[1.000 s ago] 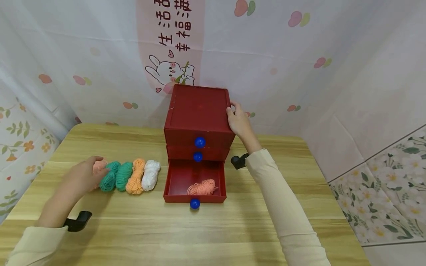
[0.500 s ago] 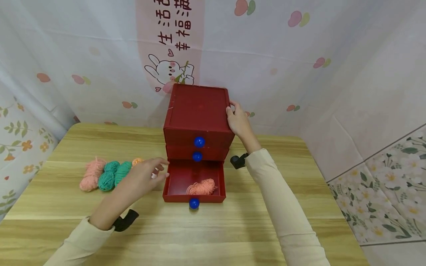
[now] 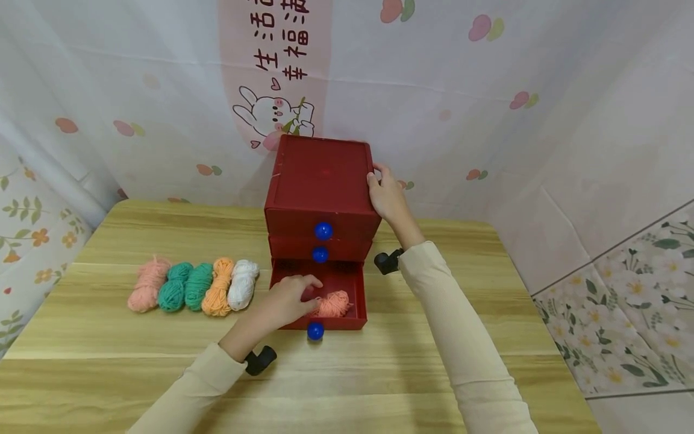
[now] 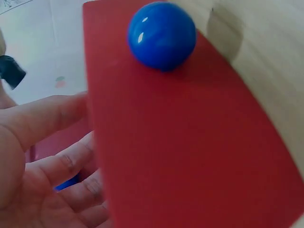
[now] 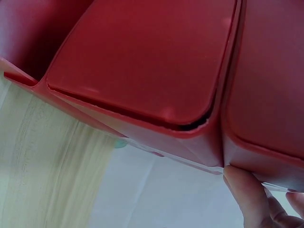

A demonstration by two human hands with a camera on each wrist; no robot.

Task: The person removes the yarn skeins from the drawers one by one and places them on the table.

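Observation:
A red chest of drawers [image 3: 325,181] with blue ball knobs stands at the back of the table. Its bottom drawer [image 3: 355,324] is pulled out, and a pink yarn skein [image 3: 333,304] lies inside. My left hand [image 3: 286,299] reaches over the drawer's left side, thumb beside the skein and fingers apart. In the left wrist view, the drawer front with its blue knob [image 4: 162,36] hides the fingertips [image 4: 78,107] and the skein. My right hand [image 3: 387,194] rests on the chest's upper right edge; its fingers [image 5: 244,187] touch the side wall in the right wrist view.
On the left of the table lies a row of yarn skeins: pink [image 3: 149,284], two green [image 3: 175,288], orange [image 3: 219,288] and white [image 3: 243,284]. A patterned curtain [image 3: 423,120] hangs behind the chest. Black wrist cameras [image 3: 261,360] are strapped to both wrists.
My left hand has moved right from above the skein row, past the white skein and into the drawer beside the pink skein. The right hand has stayed on the chest.

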